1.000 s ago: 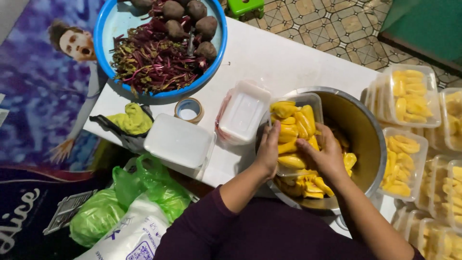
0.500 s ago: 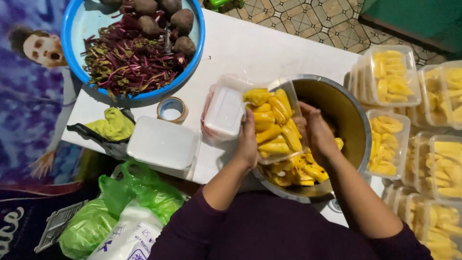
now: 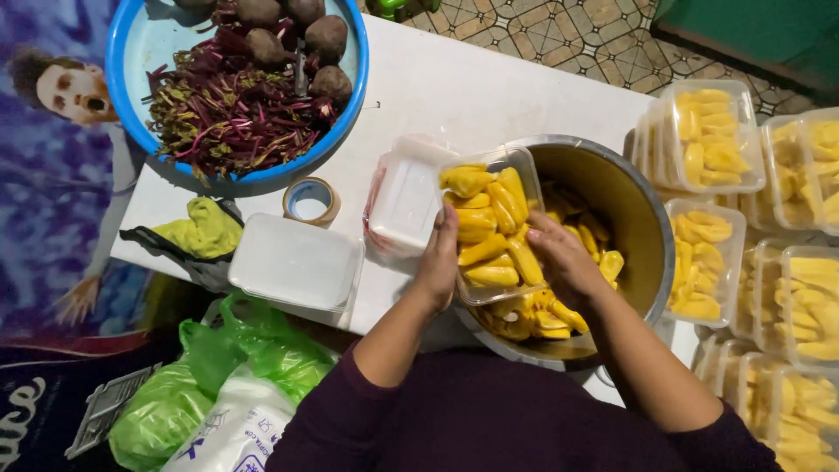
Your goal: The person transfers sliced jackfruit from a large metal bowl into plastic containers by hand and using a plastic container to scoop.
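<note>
My left hand (image 3: 440,262) grips the left side of a clear plastic box (image 3: 491,223) filled with yellow fruit pieces. Its hinged lid (image 3: 404,199) hangs open to the left. My right hand (image 3: 564,259) rests on the box's right side, fingers on the fruit. The box is held over the rim of a large metal pot (image 3: 627,218) that holds more yellow fruit pieces (image 3: 524,319).
A blue basin (image 3: 350,96) of beetroots and red stalks sits at the back left of the white table (image 3: 446,87). A tape roll (image 3: 311,201), stacked empty boxes (image 3: 295,262) and a yellow-green cloth (image 3: 201,229) lie nearby. Filled boxes (image 3: 708,135) crowd the right. Green bags (image 3: 210,385) sit below.
The box has been lifted from inside the pot toward its left rim and now sits fuller and level between both hands.
</note>
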